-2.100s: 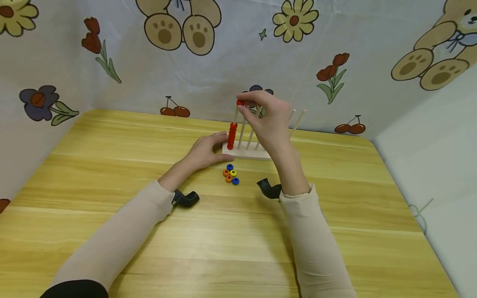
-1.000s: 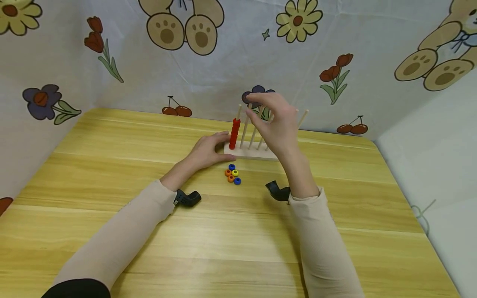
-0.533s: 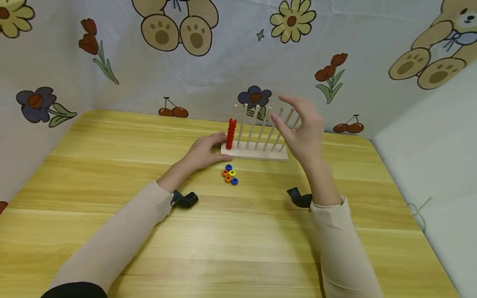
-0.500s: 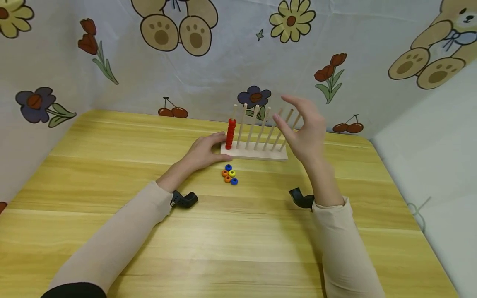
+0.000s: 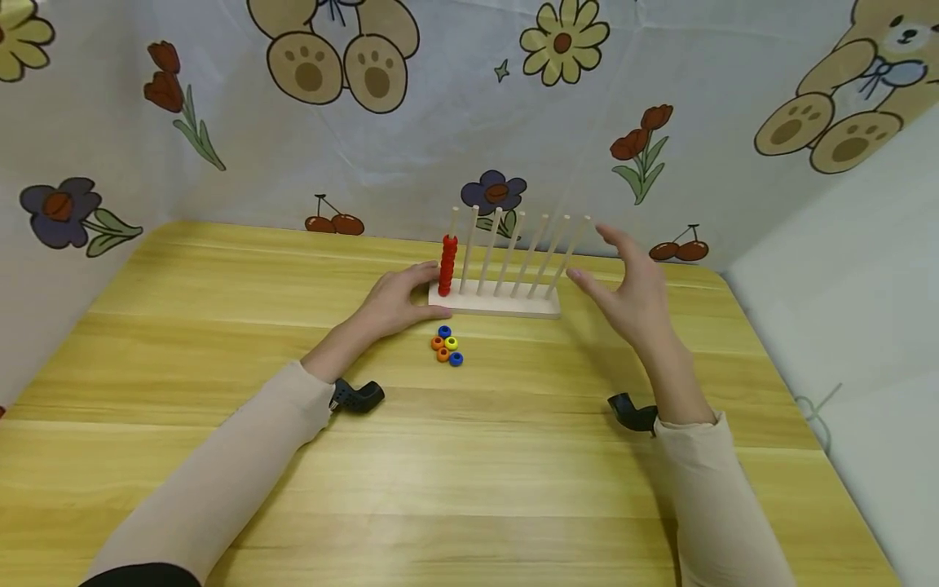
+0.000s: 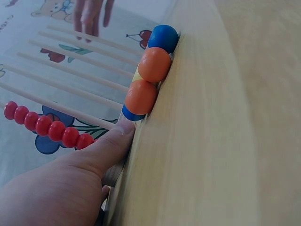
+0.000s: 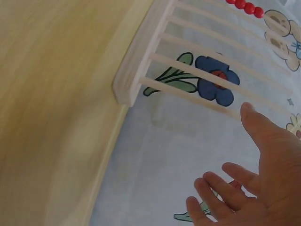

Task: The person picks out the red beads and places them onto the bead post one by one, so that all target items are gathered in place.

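A wooden bead rack [image 5: 506, 305] with a flat base and several upright pegs stands near the back of the table. Its leftmost peg carries a stack of red beads [image 5: 447, 269]; the other pegs are bare. My left hand [image 5: 396, 300] holds the left end of the base, thumb along the front side and fingers behind. Just right of the rack, my right hand [image 5: 634, 302] hovers with thumb and fingers spread, nothing between them. In front of the base lies a small cluster of loose beads: orange [image 6: 141, 96], blue [image 6: 163, 38] and yellow [image 5: 451, 338].
The wooden table [image 5: 469, 473] stretches toward me. Behind it hangs a white cloth [image 5: 455, 139] printed with bears and flowers. A black wrist camera [image 5: 358, 397] sits at the left cuff, another black camera [image 5: 632, 413] at the right.
My right hand let go of a red bead at the leftmost peg, and the bead now sits on the stack. The hand then moved right and down past the rack's right end. My left hand stayed put.
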Demonstrator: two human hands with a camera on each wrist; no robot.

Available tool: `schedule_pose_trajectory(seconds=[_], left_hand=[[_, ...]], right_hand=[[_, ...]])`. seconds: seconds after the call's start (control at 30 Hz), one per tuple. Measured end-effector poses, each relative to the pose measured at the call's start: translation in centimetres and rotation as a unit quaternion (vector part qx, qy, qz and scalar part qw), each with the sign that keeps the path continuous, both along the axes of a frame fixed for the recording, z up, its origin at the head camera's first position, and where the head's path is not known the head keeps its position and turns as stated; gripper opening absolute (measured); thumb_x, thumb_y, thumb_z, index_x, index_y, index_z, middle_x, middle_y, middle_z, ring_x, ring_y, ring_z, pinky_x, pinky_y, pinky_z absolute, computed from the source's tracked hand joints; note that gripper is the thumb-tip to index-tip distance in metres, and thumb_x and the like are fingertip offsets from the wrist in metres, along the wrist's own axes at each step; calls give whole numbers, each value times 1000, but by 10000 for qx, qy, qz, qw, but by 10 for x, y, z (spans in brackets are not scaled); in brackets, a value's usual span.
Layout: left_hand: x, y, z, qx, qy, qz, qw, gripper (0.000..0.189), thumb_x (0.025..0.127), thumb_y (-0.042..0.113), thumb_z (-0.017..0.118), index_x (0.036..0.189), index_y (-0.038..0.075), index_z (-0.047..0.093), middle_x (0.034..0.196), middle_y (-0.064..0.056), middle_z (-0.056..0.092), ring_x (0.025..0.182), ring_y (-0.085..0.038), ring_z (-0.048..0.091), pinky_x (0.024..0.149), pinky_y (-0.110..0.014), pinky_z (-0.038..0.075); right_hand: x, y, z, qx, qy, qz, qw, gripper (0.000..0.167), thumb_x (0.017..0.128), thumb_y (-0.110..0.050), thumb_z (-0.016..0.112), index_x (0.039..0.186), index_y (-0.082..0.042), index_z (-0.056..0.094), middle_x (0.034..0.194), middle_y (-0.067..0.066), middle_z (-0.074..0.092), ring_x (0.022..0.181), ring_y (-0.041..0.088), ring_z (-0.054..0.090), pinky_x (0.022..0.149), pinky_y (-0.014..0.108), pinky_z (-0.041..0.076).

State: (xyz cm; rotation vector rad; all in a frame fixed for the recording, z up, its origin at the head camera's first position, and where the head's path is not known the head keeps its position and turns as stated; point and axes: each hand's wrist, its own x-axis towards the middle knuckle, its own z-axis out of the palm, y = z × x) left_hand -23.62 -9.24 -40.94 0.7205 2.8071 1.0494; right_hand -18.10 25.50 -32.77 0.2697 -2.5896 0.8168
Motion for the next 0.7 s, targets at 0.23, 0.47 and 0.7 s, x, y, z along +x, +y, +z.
schedule_pose_trajectory(seconds=[0.23,0.47,0.7], left_hand=[[0,-2,-2,20,24,37,10000,77,83,55,77,147,20,53,160,-1,41,150,-25,36,124,-49,27],[3,-2,0,23,8,29,10000,79,82,55,78,147,18,53,160,-3,41,150,-26,36,124,-50,27],[3,0,0,21,53,49,10000,77,83,54,78,147,18,53,160,-3,42,149,-26,37,124,-49,27]], right_hand=[[-6,4,-13,301,-1030,128,9941,86,91,-57,66,160,-22,28,163,9,34,149,39,33,117,64,30],[-10,0,-27,547,-1250,300,9902,91,90,-58,66,160,-14,26,167,11,22,154,38,21,121,64,22],[-12,-2,-32,574,-1307,415,9889,90,93,-58,63,161,-13,23,169,12,17,154,40,19,120,67,21]])
